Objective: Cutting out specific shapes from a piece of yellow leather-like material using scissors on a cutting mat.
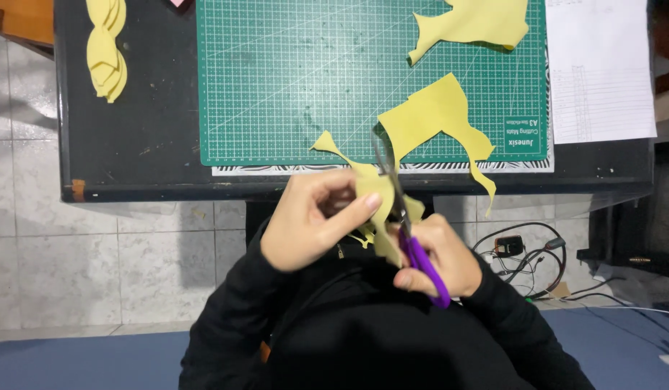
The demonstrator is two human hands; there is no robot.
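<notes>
My left hand (pixel 313 220) pinches a piece of yellow foam sheet (pixel 428 119) between thumb and fingers, just in front of the table's near edge. My right hand (pixel 442 256) grips purple-handled scissors (pixel 406 224), whose blades point up into the sheet and sit partly inside it. The sheet's larger irregular part hangs over the green cutting mat (pixel 291 79). A thin strip of it dangles at the right.
A black table (pixel 132 130) carries the mat. Another yellow offcut (pixel 471 22) lies at the mat's far right, and a stack of yellow cut shapes (pixel 105 50) lies at the left. White paper (pixel 601 72) is at the right. Cables (pixel 526 253) lie on the tiled floor.
</notes>
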